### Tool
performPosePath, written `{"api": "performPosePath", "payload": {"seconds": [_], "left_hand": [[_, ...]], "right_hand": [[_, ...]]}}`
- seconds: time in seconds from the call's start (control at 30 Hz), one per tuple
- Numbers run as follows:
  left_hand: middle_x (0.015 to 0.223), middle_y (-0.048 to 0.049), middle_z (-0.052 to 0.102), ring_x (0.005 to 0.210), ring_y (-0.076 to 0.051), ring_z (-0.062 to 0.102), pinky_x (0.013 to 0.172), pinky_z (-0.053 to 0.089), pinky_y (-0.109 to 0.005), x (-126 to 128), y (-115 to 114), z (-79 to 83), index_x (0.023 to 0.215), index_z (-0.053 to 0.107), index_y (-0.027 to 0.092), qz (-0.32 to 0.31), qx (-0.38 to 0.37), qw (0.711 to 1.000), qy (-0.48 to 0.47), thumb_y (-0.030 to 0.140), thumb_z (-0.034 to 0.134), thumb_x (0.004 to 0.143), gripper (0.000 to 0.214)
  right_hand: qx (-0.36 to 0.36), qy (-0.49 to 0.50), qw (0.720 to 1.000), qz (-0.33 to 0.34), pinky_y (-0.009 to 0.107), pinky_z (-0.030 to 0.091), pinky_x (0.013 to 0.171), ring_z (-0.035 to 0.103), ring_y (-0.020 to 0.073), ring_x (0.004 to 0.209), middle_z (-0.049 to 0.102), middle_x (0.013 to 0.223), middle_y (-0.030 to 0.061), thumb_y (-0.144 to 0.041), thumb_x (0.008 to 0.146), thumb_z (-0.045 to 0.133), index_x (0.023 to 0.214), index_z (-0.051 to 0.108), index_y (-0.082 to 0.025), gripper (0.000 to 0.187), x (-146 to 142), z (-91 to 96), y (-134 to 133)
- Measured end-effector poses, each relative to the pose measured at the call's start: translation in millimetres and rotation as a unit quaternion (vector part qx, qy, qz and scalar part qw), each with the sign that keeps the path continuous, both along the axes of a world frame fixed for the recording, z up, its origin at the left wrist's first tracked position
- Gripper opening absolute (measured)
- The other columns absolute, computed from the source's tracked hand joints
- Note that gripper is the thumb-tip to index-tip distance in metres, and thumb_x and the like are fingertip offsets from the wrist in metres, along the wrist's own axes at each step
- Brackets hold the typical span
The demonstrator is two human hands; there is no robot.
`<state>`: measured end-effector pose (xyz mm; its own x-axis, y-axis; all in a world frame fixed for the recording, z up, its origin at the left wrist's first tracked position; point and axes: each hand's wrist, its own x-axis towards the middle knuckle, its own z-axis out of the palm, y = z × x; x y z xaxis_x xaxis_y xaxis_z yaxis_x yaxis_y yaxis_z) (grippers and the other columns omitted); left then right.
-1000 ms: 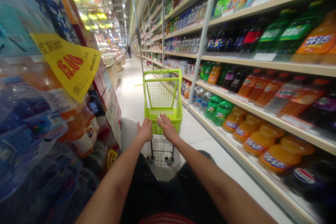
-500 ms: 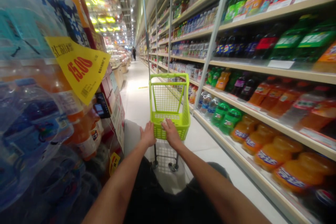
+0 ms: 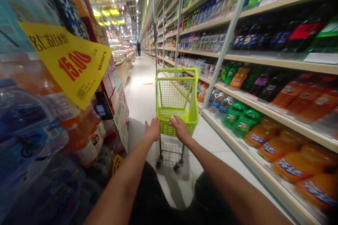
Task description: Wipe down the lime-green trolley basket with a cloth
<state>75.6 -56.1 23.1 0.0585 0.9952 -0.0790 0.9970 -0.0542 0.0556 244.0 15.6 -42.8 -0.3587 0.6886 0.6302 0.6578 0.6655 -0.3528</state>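
Note:
A lime-green shopping cart point(image 3: 177, 126) with a mesh basket stands in front of me on dark legs with small wheels. My left hand point(image 3: 153, 130) is at the basket's near left corner, its fingers stretched and thumb apart; whether it touches the plastic is hard to tell. Against the near side of the basket, my right hand point(image 3: 181, 128) has its fingers bent around a small white thing point(image 3: 172, 120) that looks like crumpled paper. No goods show in the visible part of the basket.
Shelves of drink bottles point(image 3: 243, 123) line the right side. Close on the left are stacked bottle packs point(image 3: 29, 123), a yellow price sign point(image 3: 74, 63) and a small dark screen device point(image 3: 104, 106). A person point(image 3: 138, 48) stands far down the pale aisle floor point(image 3: 139, 95).
The cart and both hands appear slightly farther right and higher in view. The price sign and left-hand stack look larger and closer. The right-hand shelves have shifted rightward.

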Motion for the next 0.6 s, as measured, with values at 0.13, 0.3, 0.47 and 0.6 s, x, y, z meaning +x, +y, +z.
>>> {"api": "performPosePath", "payload": {"seconds": [0.13, 0.3, 0.47, 0.6], "left_hand": [[0.149, -0.0119, 0.02, 0.137, -0.026, 0.014, 0.105, 0.007, -0.062, -3, 3, -5.9, 0.138, 0.021, 0.018, -0.001, -0.031, 0.999, -0.011, 0.023, 0.049, 0.071, 0.073], [0.151, -0.0116, 0.007, 0.138, -0.025, 0.01, 0.107, 0.012, -0.059, -1, 8, -4.3, 0.141, 0.009, 0.013, 0.046, 0.002, 0.998, -0.051, 0.02, 0.043, 0.073, 0.077], [0.151, -0.0104, 0.008, 0.138, -0.022, 0.009, 0.109, 0.01, -0.056, 1, 15, 1.2, 0.141, 0.009, 0.014, 0.025, 0.026, 0.997, -0.069, 0.021, 0.042, 0.075, 0.074], [0.151, -0.0103, 0.009, 0.138, -0.019, 0.012, 0.109, 0.012, -0.056, -3, 14, -3.1, 0.14, 0.012, 0.014, 0.026, 0.038, 0.996, -0.081, 0.017, 0.042, 0.075, 0.072]], "right_hand": [[-0.005, 0.002, 1.0, -0.018, 0.042, 0.037, 0.102, 0.04, 0.024, 0.125, 0.047, 0.134, 0.0087, -0.006, 0.078, 0.04, 0.114, 0.06, -0.019, 0.043, 2, -1.8, 9], [0.011, 0.036, 0.999, -0.025, 0.045, 0.037, 0.101, 0.039, 0.0238, 0.126, 0.046, 0.134, 0.0076, -0.01, 0.081, 0.042, 0.115, 0.059, -0.022, 0.039, -3, -9.0, 15], [-0.001, 0.069, 0.997, -0.027, 0.047, 0.041, 0.098, 0.041, 0.0248, 0.124, 0.044, 0.135, 0.0131, -0.015, 0.084, 0.045, 0.116, 0.058, -0.018, 0.035, -13, -14.8, 18], [-0.002, 0.083, 0.996, -0.014, 0.048, 0.04, 0.099, 0.039, 0.0248, 0.125, 0.043, 0.135, 0.0138, -0.014, 0.083, 0.044, 0.117, 0.056, -0.016, 0.036, -33, -7.3, 19]]}}
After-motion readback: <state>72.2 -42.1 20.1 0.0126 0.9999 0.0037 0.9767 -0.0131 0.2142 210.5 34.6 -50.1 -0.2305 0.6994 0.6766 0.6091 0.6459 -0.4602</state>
